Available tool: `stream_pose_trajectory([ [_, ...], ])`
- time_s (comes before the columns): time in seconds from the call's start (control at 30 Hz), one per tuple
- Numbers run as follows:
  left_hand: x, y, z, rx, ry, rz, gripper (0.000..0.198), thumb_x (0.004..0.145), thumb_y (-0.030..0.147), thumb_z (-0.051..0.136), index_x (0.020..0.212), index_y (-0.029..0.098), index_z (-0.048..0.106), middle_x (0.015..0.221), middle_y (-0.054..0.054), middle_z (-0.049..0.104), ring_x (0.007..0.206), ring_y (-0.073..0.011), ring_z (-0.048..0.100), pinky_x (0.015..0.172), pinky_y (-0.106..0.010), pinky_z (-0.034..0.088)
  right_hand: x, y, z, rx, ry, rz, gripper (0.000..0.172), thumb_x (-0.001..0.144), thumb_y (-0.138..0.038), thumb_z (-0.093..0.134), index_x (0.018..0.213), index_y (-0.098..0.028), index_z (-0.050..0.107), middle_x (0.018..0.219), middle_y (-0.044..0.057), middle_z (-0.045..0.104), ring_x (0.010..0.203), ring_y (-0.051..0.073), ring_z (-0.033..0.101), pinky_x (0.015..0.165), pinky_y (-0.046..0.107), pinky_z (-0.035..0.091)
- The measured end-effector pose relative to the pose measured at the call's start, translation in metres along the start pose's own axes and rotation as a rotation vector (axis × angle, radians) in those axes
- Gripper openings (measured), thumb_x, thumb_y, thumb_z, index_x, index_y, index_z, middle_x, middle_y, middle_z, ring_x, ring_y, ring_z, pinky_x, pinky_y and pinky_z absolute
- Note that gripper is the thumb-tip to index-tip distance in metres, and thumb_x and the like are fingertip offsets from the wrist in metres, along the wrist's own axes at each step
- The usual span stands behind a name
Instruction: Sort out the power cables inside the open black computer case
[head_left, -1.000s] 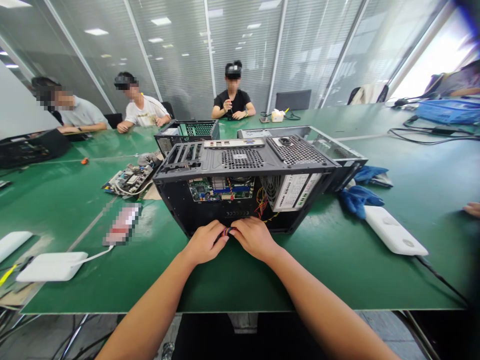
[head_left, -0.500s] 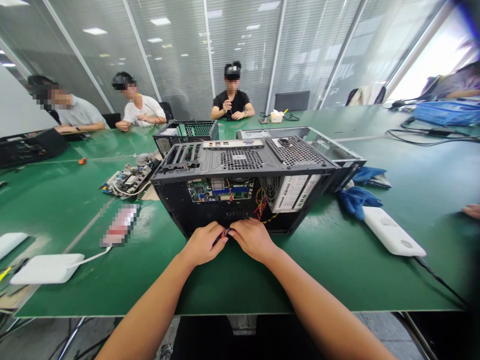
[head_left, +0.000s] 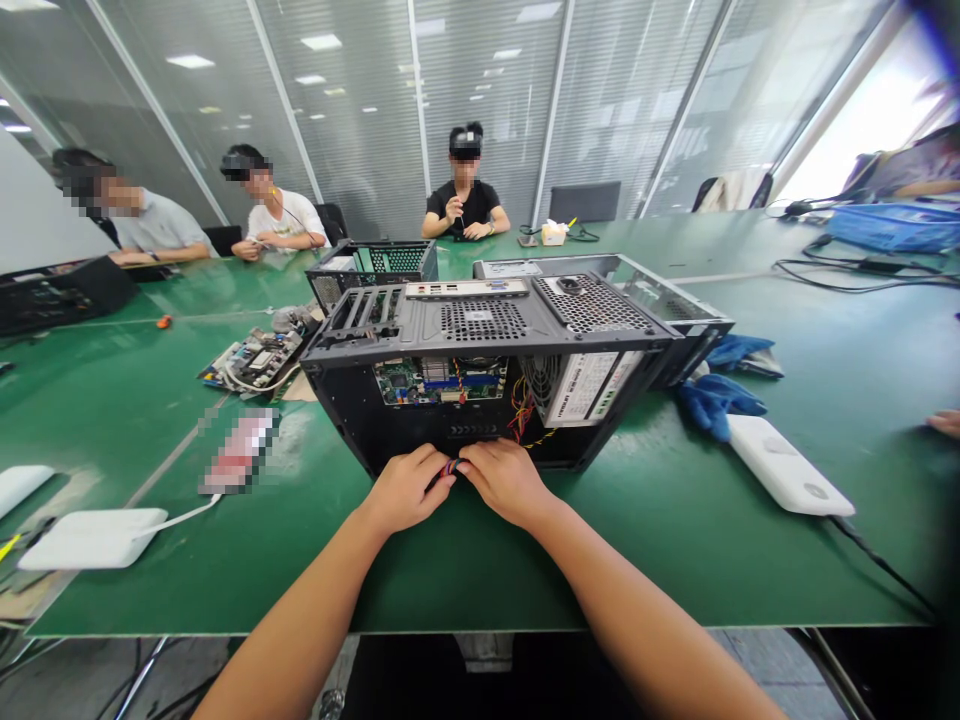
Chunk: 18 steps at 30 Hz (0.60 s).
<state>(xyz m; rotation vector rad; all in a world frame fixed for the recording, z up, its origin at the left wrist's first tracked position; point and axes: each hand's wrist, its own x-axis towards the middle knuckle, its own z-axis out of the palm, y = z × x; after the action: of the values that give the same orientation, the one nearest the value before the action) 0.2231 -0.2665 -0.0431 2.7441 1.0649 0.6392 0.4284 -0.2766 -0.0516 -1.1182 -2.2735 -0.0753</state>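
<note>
An open black computer case [head_left: 480, 335] stands on the green table in front of me, its vented back panel facing up. At its lower near edge, my left hand [head_left: 412, 487] and my right hand [head_left: 504, 478] meet, fingers closed on a short bundle of coloured cables [head_left: 451, 467]. Most of the bundle is hidden by my fingers. Inside the case a green motherboard [head_left: 442, 380] shows on the left and a power supply [head_left: 592, 388] with a white label on the right. Loose red and yellow wires [head_left: 523, 410] hang below the power supply's fan.
A second case [head_left: 667, 310] lies behind this one, another [head_left: 375, 260] at back left. Left are a loose circuit board [head_left: 259, 355], a phone [head_left: 241, 450] and a white power bank [head_left: 94, 538]. Right are blue gloves [head_left: 720, 405] and a white device [head_left: 787, 465]. Several people sit around.
My hands stay almost in place at the case edge; the coloured cables between them show slightly more twist. One person at back left has brought their hands together lower at the table.
</note>
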Motion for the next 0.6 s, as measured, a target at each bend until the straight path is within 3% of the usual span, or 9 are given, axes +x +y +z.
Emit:
stream_pose_trajectory([
  [0.2,0.0001,0.0004,-0.0021,-0.001,-0.042,0.012,0.022,0.095,0.032,0.042,0.085,0.017,0.055,0.077,-0.003,0.053,0.065,-0.0135,0.049,0.061,-0.025,0.041,-0.0018,0.0009,-0.0010,0.033,0.028,-0.038,0.022,0.096,-0.035,0.048,0.099,-0.018,0.062,0.082,0.004,0.068,0.072,0.017,0.060,0.071,0.031,0.036],
  [0.6,-0.0006,-0.0035,0.0049,0.047,0.023,0.034,0.023,0.097,0.033,0.042,0.094,0.017,0.059,0.086,-0.005,0.057,0.071,-0.0139,0.054,0.065,-0.026,0.045,-0.0010,0.0005,0.0010,0.029,-0.048,0.040,0.024,0.098,-0.032,0.043,0.087,-0.019,0.061,0.074,0.003,0.068,0.066,0.016,0.060,0.067,0.030,0.034],
])
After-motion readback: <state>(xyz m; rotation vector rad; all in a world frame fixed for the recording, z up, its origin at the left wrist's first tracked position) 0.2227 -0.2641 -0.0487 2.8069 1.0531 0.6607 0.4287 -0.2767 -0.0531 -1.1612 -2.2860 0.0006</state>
